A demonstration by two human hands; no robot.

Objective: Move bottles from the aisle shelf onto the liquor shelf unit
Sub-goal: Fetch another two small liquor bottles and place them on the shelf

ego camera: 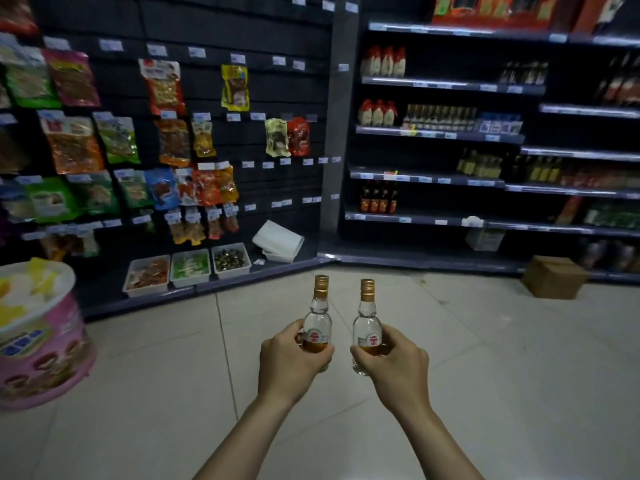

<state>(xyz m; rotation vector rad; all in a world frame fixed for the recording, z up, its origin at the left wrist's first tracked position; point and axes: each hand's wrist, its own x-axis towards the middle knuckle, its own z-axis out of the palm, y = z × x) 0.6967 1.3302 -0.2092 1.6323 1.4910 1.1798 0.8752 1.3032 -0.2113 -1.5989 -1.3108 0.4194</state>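
I hold two small clear bottles with gold caps and red-and-gold labels, both upright over the tiled floor. My left hand (289, 362) is shut on the left bottle (318, 315). My right hand (394, 365) is shut on the right bottle (367, 318). The two bottles are side by side, a little apart. Ahead on the right stands a dark shelf unit (433, 131) with rows of bottles on several levels.
A dark peg wall of hanging snack packets (166, 86) fills the left. White bins (190, 268) sit on its base ledge. A pink round display stand (38, 341) is at the left edge. A cardboard box (554, 277) lies on the floor at the right.
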